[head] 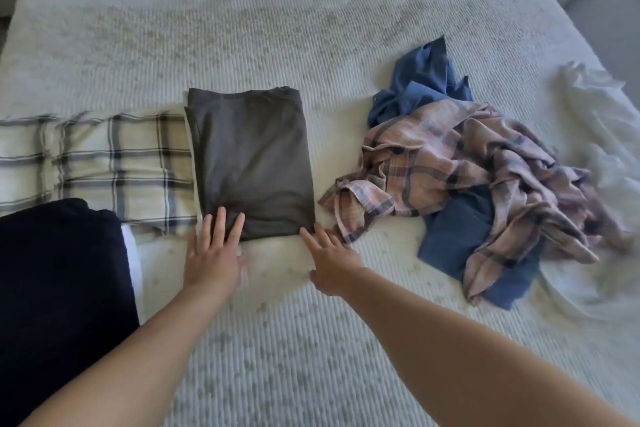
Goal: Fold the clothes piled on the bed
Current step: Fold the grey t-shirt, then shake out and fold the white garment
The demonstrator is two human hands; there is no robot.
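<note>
Both forearms reached over the white bedspread (311,340). Left hand (212,255) laid straight fingers on the folded grey shirt's (251,159) near edge; right hand (332,262), fingers spread, touched its corner. Unfolded pink plaid shirt (460,163) lay heaped beside.

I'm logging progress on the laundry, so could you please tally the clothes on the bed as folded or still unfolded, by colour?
Folded grey garment, left hand resting on its near edge: 1
Folded cream plaid garment: 1
Folded navy garment: 1
Unfolded pink plaid shirt: 1
Unfolded blue clothing, piece count unclear: at least 1
Total: at least 5
</note>
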